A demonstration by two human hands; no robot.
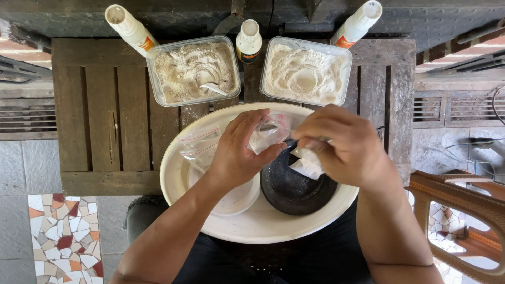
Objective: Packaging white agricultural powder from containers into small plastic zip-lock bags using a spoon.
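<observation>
Left hand: fingers closed on a small clear plastic bag, holding its mouth up over the white basin.
Right hand: fingers pinched on a spoon that enters the bag.
Under the hands: a dark stone mortar and a white bowl inside the basin.
Behind: 2 tubs of pale powder, 3 white bottles.

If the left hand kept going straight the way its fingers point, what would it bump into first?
The left hand points up and to the right, and its fingers already touch the small clear plastic bag. Past the bag, it would probably meet the tub of white powder, though depth is hard to judge from above.
</observation>
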